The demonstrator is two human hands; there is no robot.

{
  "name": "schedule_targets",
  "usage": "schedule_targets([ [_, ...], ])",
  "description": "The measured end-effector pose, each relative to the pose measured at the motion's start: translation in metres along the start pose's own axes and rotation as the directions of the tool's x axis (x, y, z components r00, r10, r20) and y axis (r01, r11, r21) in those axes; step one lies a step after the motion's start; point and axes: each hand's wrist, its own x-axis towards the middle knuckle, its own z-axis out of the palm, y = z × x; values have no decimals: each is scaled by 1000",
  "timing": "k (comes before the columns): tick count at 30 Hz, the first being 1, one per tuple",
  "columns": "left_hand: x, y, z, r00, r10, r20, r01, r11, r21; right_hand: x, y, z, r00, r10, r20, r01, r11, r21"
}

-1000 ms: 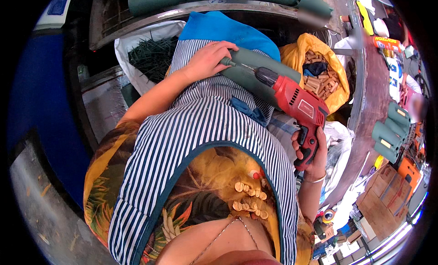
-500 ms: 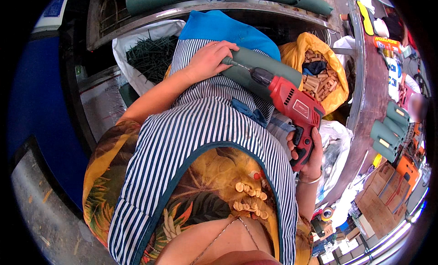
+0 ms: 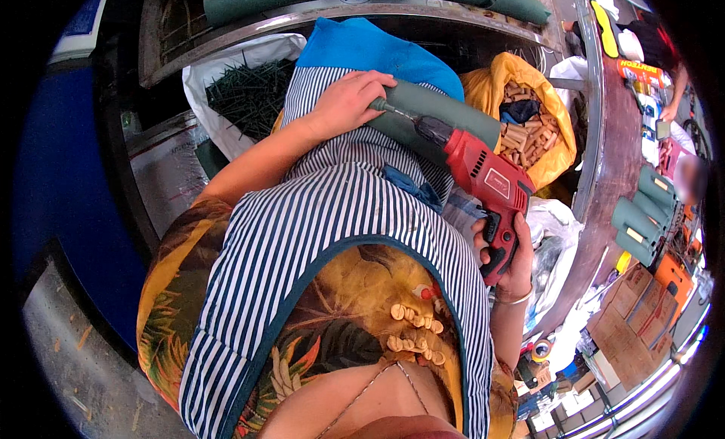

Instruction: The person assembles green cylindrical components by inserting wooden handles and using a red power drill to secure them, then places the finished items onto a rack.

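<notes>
The red drill sits in the right grip.

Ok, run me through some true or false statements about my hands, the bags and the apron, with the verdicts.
1. The right hand grips a red drill. True.
2. The left hand is on the yellow bag. False: the left hand is at one end of the green cylinder.
3. The yellow bag holds short tan pieces. True.
4. The apron is plain red. False: the apron has dark and white stripes.
5. The white bag with thin dark-green pieces is on the picture's left. True.
</notes>
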Motion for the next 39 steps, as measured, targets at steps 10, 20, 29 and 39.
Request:
schedule_targets([
  [10, -1, -2, 3, 1000, -12, -3, 11, 999, -52, 1, -4, -10, 992, 88, 90, -97, 991, 96],
  [20, -3, -4, 5, 999, -3, -35, 1, 999, -44, 4, -12, 3, 996, 83, 30, -81, 996, -48],
  [29, -4, -6, 7, 999, 5, -51, -7, 999, -46, 10, -16, 10, 994, 104, 19, -103, 992, -68],
  [39, -5, -8, 9, 999, -9, -31, 7, 998, -61, 18, -11, 27, 998, 66, 17, -63, 987, -145],
])
